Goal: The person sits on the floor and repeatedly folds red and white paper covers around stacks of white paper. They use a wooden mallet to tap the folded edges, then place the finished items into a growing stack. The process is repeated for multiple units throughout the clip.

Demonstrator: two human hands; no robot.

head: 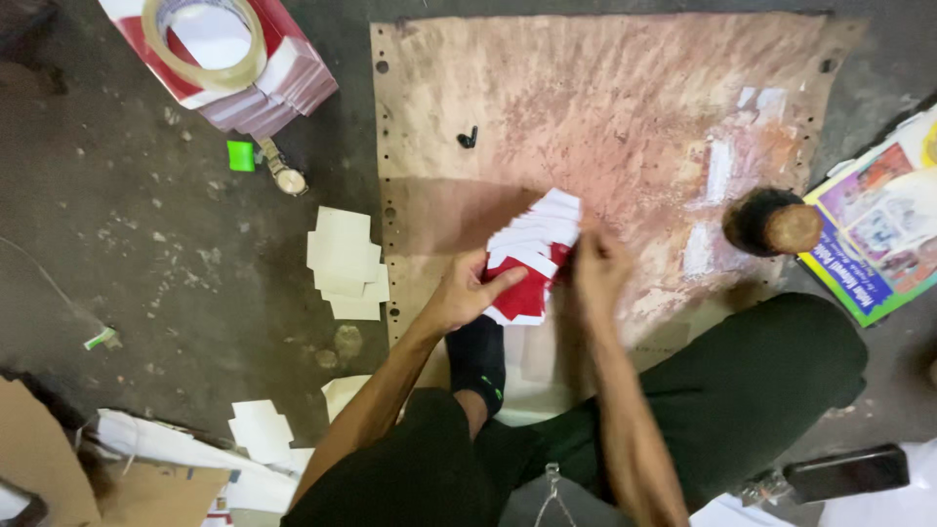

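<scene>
Here both hands hold 1 fanned stack of red-and-white cards (532, 259) over the brown sheet (634, 117): the left hand (467, 293) grips its lower edge, thumb on top, while the right hand (597, 265) pinches the right side. Judging by 1 bundled card stack (259, 83) under 1 tape roll (200, 39) and 1 pile of cream blanks (346, 263) alongside, the sorting looks partway done.

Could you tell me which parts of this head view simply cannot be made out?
- Right hand: fingers motion-blurred, grip on the fanned red-and-white sheets unclear.
- Sheets' lower part: hidden under the left hand.
- Colourful booklet: cut off by the right edge.
- Small black object: too small.
</scene>
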